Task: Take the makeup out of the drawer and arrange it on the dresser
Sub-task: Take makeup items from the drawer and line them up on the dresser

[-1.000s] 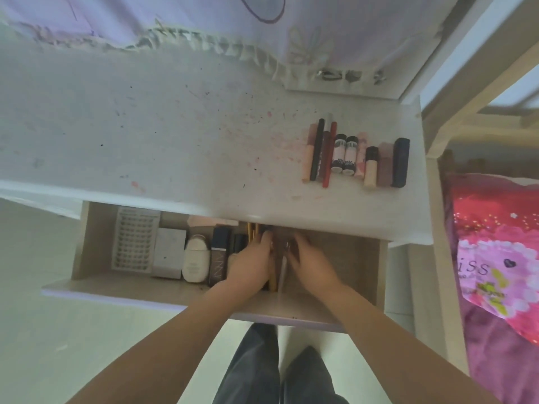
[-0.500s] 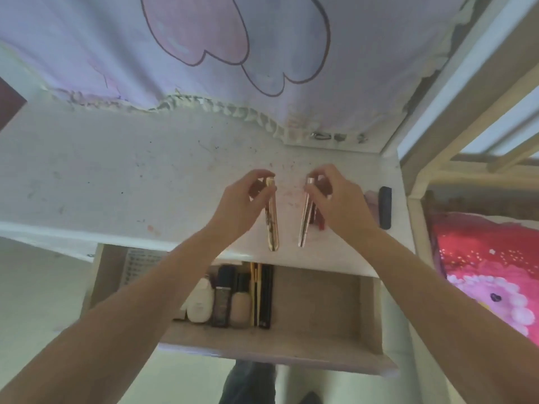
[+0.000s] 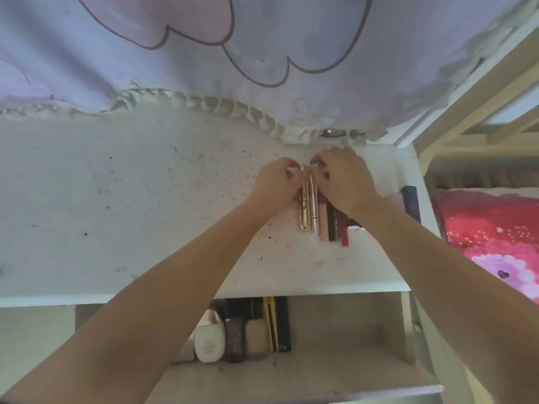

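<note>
Nearest the camera, the open drawer (image 3: 344, 371) shows its wooden floor, and along its back lies a short rank of makeup: one white rounded bottle (image 3: 208, 341), one dark patterned bottle (image 3: 234, 339), one beige foundation bottle (image 3: 256, 338), then a few slim dark and yellow pencils (image 3: 275, 325) packed side by side, too tight to count for certain. The right half of the drawer floor shows only wood.

Up past the drawer edge, both forearms reach over the white dresser top (image 3: 116, 214), speckled with dark and pink marks. And here's the action: two metallic tubes, one gold tube (image 3: 304, 217) and one silver-rose tube (image 3: 315, 214), lie touching each other, lengthwise, at the left end of the row already laid out. The left hand (image 3: 277, 185) pinches the far end of the gold tube with curled fingertips; the right hand (image 3: 347, 179) pinches the far end of the silver-rose one, fingers bent down over it.

Just right of the pair, the row carries on: one pale pink stick (image 3: 323, 225), a dark stick or two against it, one red pencil (image 3: 345, 234), mostly hidden under the right wrist. Well along the row, past the wrist, stands out one dark navy tube (image 3: 410, 202) near the dresser's right edge.

Farthest back, a lilac curtain (image 3: 262, 53) with a ruffled hem hangs over the dresser's rear edge.
</note>
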The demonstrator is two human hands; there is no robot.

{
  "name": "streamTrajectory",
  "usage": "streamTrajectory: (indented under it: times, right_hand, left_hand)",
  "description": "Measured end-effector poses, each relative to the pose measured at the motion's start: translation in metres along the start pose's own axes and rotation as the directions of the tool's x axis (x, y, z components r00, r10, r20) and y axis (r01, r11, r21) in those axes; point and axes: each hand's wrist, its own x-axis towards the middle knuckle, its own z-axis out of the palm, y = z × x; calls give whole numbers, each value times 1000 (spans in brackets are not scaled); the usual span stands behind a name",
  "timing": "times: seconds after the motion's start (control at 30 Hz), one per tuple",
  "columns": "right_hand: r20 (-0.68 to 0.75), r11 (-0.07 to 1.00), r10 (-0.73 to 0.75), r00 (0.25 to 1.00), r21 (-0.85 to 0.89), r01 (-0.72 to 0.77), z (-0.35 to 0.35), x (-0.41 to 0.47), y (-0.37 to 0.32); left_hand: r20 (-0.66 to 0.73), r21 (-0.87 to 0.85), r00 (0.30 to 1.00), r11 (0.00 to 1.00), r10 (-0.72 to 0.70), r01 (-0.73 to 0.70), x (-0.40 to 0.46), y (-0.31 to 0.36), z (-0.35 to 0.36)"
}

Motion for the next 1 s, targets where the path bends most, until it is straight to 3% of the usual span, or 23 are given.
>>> streamTrajectory:
  times: [0.13, 0.23, 0.33, 0.47, 0.53, 0.7, 0.83, 1.0]
  right_hand:
    - [-108, 994, -29, 994, 103, 41, -12, -30, -5]
    - [-173, 949, -119, 978, 269, 163, -15, -86, -19]
    - [25, 918, -170, 985, 367, 149, 12, -161, -29]
    - [435, 973, -38, 899, 223, -67, 87, -221, -26]
    - [532, 966, 84, 842, 165, -200, 115, -226, -26]
    - [503, 905, 258, 825, 172, -388, 152, -210, -39]
    - [473, 914, 302, 828, 105, -392, 156, -201, -39]
    - [454, 918, 351, 819, 2, -395, 153, -202, -28]
  left_hand:
    - [80, -90, 996, 995, -28, 36, -32, 0, -8]
    - [59, -103, 996, 993, 67, -61, -90, -15, -18]
    - [54, -120, 994, 989, 98, -91, -169, -49, -12]
    - [217, 70, 971, 994, -97, 84, -228, -105, 31]
    - [235, 169, 956, 976, -176, 138, -228, -118, 54]
    - [121, 261, 970, 950, -209, 172, -197, -118, 92]
    - [65, 492, 971, 854, -230, 169, -180, -121, 105]
    - [59, 596, 951, 775, -304, 211, -167, -116, 118]
